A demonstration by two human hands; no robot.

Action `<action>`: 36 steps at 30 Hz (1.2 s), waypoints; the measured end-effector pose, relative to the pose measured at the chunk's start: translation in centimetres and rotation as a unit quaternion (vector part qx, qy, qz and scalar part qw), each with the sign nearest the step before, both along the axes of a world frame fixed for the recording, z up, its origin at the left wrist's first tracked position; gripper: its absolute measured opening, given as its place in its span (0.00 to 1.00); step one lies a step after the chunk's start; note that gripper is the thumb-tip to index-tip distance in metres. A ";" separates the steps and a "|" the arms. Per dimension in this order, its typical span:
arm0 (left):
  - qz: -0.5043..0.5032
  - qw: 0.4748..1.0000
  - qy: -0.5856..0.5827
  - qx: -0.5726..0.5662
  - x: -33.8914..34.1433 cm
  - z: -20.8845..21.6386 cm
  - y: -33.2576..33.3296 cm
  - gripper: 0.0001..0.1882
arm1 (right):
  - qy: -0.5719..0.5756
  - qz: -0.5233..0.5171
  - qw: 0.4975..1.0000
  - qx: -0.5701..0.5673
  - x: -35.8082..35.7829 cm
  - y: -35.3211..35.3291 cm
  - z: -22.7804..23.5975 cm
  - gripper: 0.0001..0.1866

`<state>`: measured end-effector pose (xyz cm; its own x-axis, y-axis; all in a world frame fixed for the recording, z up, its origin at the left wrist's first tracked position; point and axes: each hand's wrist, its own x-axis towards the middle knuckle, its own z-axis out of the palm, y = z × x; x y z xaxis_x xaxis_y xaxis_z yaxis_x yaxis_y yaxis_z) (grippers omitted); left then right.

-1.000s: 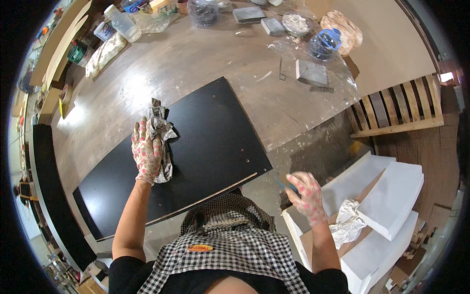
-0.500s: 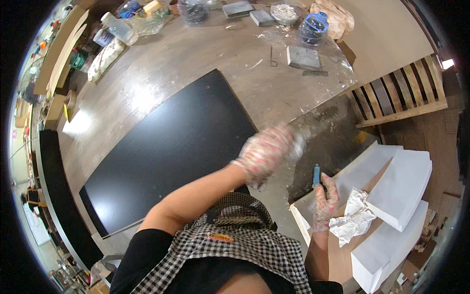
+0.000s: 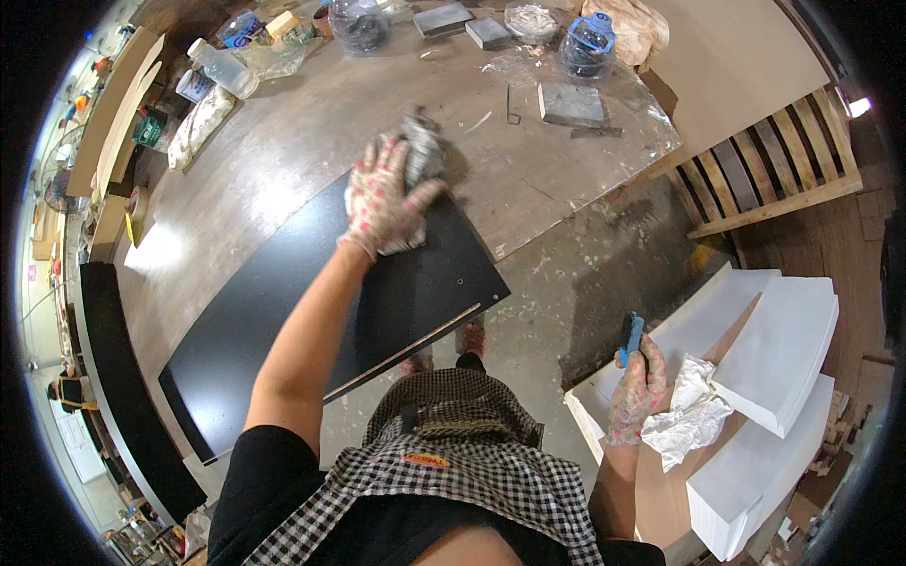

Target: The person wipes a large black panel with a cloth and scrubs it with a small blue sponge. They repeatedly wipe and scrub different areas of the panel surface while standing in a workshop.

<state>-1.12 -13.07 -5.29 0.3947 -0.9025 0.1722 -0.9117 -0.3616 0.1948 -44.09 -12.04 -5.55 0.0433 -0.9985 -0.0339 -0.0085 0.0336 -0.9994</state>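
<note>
My left hand (image 3: 382, 200), in a white glove with red blotches, presses a crumpled grey-white rag (image 3: 427, 156) onto the far corner of a black panel (image 3: 283, 321). Its fingers lie fairly flat over the cloth, which shows beyond the fingertips and under the palm. The panel lies flat on a brown worktable (image 3: 311, 123). Off to the right, my right hand (image 3: 634, 401), in a similar stained glove, pinches a small blue tool (image 3: 630, 338) between thumb and fingers; its exact kind cannot be made out. Beside that hand lies a crumpled white cloth (image 3: 687, 410).
Stacked white curved boards (image 3: 769, 363) stand at the right, below a slatted wooden pallet (image 3: 774, 174). On the table's far side are a grey block (image 3: 572, 104), a blue-topped jar (image 3: 588, 47), and a clear bottle (image 3: 225, 68). A long black strip (image 3: 123, 368) stands at the left.
My left hand has swung leftward and away from me, carrying the rag from past the panel's right edge onto its far corner. The right hand stays nearly in place, the blue tool now tilted.
</note>
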 end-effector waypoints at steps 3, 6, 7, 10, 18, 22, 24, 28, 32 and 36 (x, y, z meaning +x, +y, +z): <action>-0.129 0.991 0.000 0.015 -7.6 -2.2 1.7 0.42 | -0.048 -0.041 0.998 0.026 0.5 0.5 -0.3 0.16; -0.229 0.951 -0.207 0.008 -16.2 -4.0 1.1 0.26 | -0.053 -0.051 0.997 0.030 1.3 0.3 0.0 0.16; -0.230 0.885 -0.404 -0.021 -18.1 -4.2 0.9 0.20 | -0.042 -0.022 0.999 0.010 1.8 0.2 0.2 0.16; -0.495 0.840 0.187 0.123 -22.5 -4.3 5.3 0.16 | 0.026 0.040 0.998 -0.045 3.6 -0.4 0.4 0.17; -0.266 0.842 0.396 0.250 -16.7 -4.6 17.4 0.27 | 0.244 0.179 0.898 -0.318 10.0 0.8 -3.1 0.28; -0.143 0.837 0.411 0.331 -14.3 -3.6 19.3 0.24 | 0.272 0.197 0.890 -0.308 11.5 4.9 -3.6 0.27; -0.142 0.863 0.390 0.287 -14.6 -3.4 20.1 0.24 | 0.224 0.266 0.874 -0.339 11.8 6.0 -3.2 0.30; -0.109 0.860 0.407 0.287 -15.6 -3.7 22.1 0.26 | 0.254 0.175 0.883 -0.352 11.7 4.4 -2.6 0.31; -0.123 0.870 0.399 0.262 -15.2 -3.7 24.1 0.26 | 0.310 0.155 0.886 -0.308 11.9 3.5 -3.3 0.28; -0.062 0.844 0.444 0.294 -13.4 -3.5 27.1 0.25 | 0.282 0.223 0.865 -0.351 13.9 11.0 -3.8 0.29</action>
<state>-14.52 14.04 -8.75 0.0286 -0.7725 -0.6344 -0.5390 -0.5464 0.6410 -30.21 -1.02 -9.33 0.6038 -0.6696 0.4324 -0.3563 -0.7120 -0.6050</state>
